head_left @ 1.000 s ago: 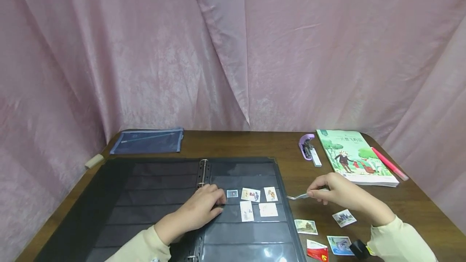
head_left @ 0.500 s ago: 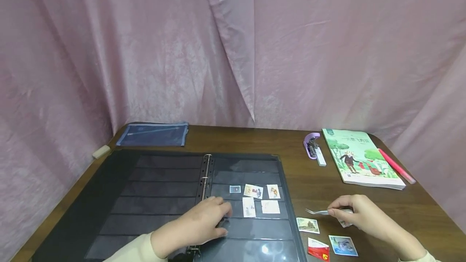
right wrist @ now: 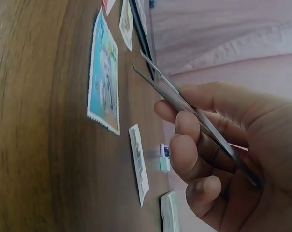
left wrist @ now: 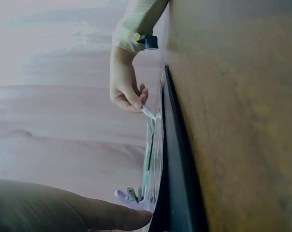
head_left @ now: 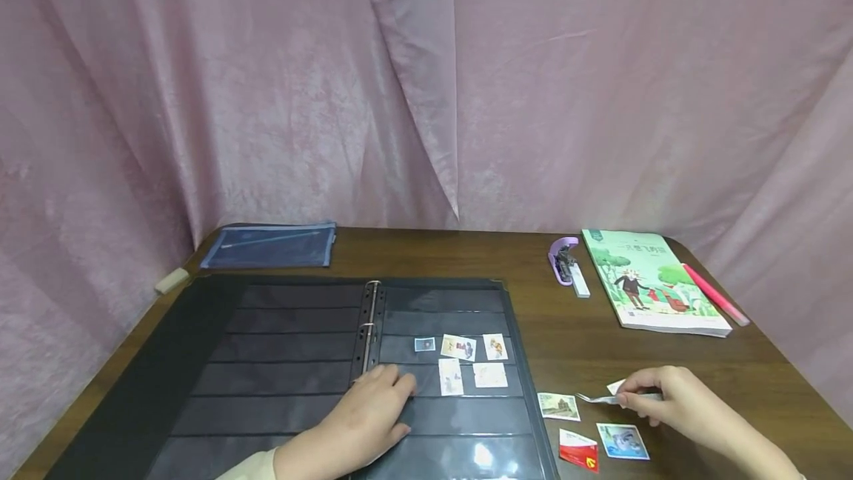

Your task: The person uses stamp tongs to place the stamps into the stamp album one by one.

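A black ring-bound stamp album (head_left: 293, 347) lies spread on the table, several small stamps (head_left: 458, 347) on its right page. My left hand (head_left: 363, 417) rests over the album by its ring spine, fingers loosely bent around nothing visible. To the right of the album, my right hand (head_left: 676, 402) pinches metal tweezers (right wrist: 218, 137), whose two tips stand apart. The tips are close to a stamp with a building (head_left: 558, 407). A blue stamp (head_left: 623, 441) and a red one (head_left: 578, 452) lie nearer the front. Another stamp (right wrist: 138, 164) is partly hidden behind the right hand in the head view.
At the back right lie a green picture-covered book (head_left: 656, 284), a red pen (head_left: 716, 295) and a purple stapler (head_left: 563, 261). A blue mesh pouch (head_left: 269, 245) is at the back left. A pale block (head_left: 172, 281) sits on the left table edge, and pink curtains hang behind.
My right hand has moved with the tweezers from the album's right edge toward the front, over the loose stamps. My left hand stays on the album, shifted slightly. The head view has moved a little.
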A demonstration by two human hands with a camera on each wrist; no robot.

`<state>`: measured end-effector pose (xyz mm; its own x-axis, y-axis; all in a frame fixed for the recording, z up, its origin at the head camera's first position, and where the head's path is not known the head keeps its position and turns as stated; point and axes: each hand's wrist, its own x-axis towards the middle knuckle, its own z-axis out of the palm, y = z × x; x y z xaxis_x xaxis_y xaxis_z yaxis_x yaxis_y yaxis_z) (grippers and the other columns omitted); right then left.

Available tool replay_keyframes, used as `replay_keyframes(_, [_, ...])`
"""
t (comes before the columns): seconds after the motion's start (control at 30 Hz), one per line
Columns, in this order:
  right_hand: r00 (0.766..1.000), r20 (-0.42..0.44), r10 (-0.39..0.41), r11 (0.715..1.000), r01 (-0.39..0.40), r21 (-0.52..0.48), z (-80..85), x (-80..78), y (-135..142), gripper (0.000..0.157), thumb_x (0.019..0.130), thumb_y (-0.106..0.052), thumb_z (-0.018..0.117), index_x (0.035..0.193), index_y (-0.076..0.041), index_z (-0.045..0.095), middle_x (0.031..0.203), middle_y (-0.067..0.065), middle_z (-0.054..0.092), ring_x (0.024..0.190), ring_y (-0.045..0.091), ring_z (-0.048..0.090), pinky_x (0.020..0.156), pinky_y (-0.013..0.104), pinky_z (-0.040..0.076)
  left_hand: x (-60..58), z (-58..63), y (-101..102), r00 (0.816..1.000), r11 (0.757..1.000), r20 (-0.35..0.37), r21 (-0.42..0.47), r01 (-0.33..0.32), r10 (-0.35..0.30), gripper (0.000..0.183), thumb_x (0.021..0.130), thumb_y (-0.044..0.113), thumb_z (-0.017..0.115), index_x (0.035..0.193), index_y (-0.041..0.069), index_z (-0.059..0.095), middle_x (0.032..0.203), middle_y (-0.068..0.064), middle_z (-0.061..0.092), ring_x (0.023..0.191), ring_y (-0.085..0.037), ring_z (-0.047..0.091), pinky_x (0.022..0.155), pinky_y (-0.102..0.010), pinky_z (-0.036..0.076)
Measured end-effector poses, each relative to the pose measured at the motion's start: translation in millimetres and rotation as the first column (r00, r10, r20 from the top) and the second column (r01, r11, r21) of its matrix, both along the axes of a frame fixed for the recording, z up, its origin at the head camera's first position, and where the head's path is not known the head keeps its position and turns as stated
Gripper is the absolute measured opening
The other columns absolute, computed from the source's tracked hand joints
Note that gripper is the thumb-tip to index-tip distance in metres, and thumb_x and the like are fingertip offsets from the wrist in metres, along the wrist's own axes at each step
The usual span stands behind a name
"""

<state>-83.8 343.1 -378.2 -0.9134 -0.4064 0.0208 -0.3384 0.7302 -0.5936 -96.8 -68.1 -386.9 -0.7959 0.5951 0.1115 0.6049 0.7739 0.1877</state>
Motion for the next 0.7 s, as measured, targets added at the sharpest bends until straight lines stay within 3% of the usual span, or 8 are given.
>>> replay_keyframes(0.17, [1.000, -0.020, -0.009, 1.000, 0.009, 0.009, -6.7, -2.0, 2, 0.012, 0.084, -0.017, 0.061, 0.089, -0.008, 0.067, 0.074, -0.011, 0.064, 0.049, -0.006, 0.046, 0.044, 0.020, 0.041, 1.3, -3.5, 1, 0.999, 1.000, -0.048, 0.009, -0.001, 0.002, 0.030, 0.066, 0.025, 0.076, 0.085, 0.017, 0.054, 0.078, 0.006, 0.051, 0.076, -0.009, 0.048, 0.070, -0.031, 0.043])
replay_keyframes(0.37, [0.997, -0.069, 0.023, 0.999, -0.025, -0.030, -17.8, -2.9, 1, 0.007, 0.082, -0.012, 0.063, 0.086, -0.010, 0.067, 0.074, -0.008, 0.066, 0.052, -0.008, 0.046, 0.043, 0.019, 0.040, 3.3, -6.2, 3, 0.999, 1.000, -0.031, 0.011, -0.004, 0.005, 0.026, 0.068, 0.023, 0.074, 0.086, 0.016, 0.056, 0.078, 0.006, 0.051, 0.075, -0.007, 0.045, 0.069, -0.027, 0.041])
replay_keyframes(0.7, [0.991, -0.123, 0.052, 0.997, -0.058, -0.049, -25.7, -5.7, 0, 0.008, 0.080, -0.008, 0.064, 0.085, -0.014, 0.067, 0.074, -0.009, 0.066, 0.063, -0.011, 0.046, 0.045, 0.018, 0.040, 4.4, -5.8, 2, 0.996, 1.000, -0.087, 0.014, -0.021, 0.022, 0.028, 0.067, 0.027, 0.074, 0.086, 0.014, 0.059, 0.081, 0.005, 0.052, 0.078, -0.009, 0.046, 0.074, -0.030, 0.043])
